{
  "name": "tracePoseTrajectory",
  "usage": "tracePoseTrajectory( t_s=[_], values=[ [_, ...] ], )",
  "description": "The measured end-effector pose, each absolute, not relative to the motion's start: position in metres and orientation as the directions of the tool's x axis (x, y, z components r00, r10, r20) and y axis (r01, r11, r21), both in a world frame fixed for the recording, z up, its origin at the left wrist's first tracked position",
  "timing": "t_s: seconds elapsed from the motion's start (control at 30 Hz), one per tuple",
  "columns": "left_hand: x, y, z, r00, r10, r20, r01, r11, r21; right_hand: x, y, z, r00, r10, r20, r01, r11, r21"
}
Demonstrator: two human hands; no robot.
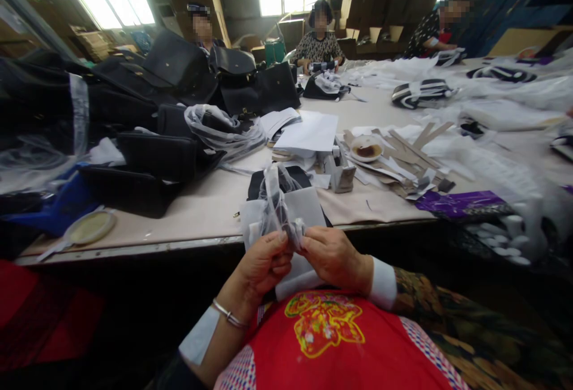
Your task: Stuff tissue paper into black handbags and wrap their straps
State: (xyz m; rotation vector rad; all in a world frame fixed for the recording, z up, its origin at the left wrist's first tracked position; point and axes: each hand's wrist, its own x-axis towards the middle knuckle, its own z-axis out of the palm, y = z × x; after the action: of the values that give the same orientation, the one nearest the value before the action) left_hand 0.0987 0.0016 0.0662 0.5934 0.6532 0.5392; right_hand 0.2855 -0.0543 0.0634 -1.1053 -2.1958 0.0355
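My left hand (267, 261) and my right hand (333, 255) meet just off the table's front edge, fingers pinched on a strap wrapped in clear plastic (278, 202). The wrapped strap loops upward from my fingertips over a black bag (255, 184) at the table edge. White sheets (308, 202) lie against this bag, below the strap. What exactly sits between my fingertips is partly hidden by the fingers and the crumpled plastic.
Black bags (156, 157) are heaped on the left, near a blue bin (67, 202) and a round lid (92, 227). Papers (308, 130), a dish of brown liquid (367, 149) and cardboard strips (416, 151) lie ahead. A purple packet (461, 203) is right. Several people work across the table.
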Motion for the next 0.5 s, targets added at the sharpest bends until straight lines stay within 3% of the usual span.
tracePoseTrajectory(
  t_s=[0.07, 0.13, 0.23, 0.3, 0.33, 0.4, 0.5],
  values=[
    [0.106, 0.0, 0.062, 0.637, 0.648, -0.418, -0.296, 0.706, 0.643, 0.288, -0.053, 0.06, -0.487, 0.692, 0.532, 0.69, 0.679, -0.251],
    [0.111, -0.002, 0.061, 0.594, 0.688, -0.418, -0.287, 0.666, 0.689, 0.292, -0.053, 0.06, -0.493, 0.711, 0.501, 0.661, 0.681, -0.317],
    [0.112, -0.008, 0.065, 0.509, 0.8, -0.318, -0.181, 0.461, 0.869, 0.297, -0.053, 0.064, -0.333, 0.864, 0.377, 0.532, 0.503, -0.681],
    [0.11, -0.013, 0.069, 0.472, 0.874, -0.111, -0.041, 0.147, 0.988, 0.296, -0.052, 0.068, -0.213, 0.966, 0.144, 0.285, 0.203, -0.937],
    [0.109, -0.015, 0.07, 0.469, 0.883, 0.013, 0.028, -0.03, 0.999, 0.294, -0.051, 0.07, -0.186, 0.982, 0.007, 0.126, 0.031, -0.992],
    [0.107, -0.021, 0.072, 0.482, 0.85, 0.21, 0.123, -0.304, 0.945, 0.289, -0.05, 0.073, -0.186, 0.96, -0.211, -0.163, -0.242, -0.957],
    [0.104, -0.026, 0.069, 0.487, 0.807, 0.334, 0.165, -0.461, 0.872, 0.279, -0.049, 0.08, -0.161, 0.928, -0.336, -0.36, -0.373, -0.855]
  ],
)
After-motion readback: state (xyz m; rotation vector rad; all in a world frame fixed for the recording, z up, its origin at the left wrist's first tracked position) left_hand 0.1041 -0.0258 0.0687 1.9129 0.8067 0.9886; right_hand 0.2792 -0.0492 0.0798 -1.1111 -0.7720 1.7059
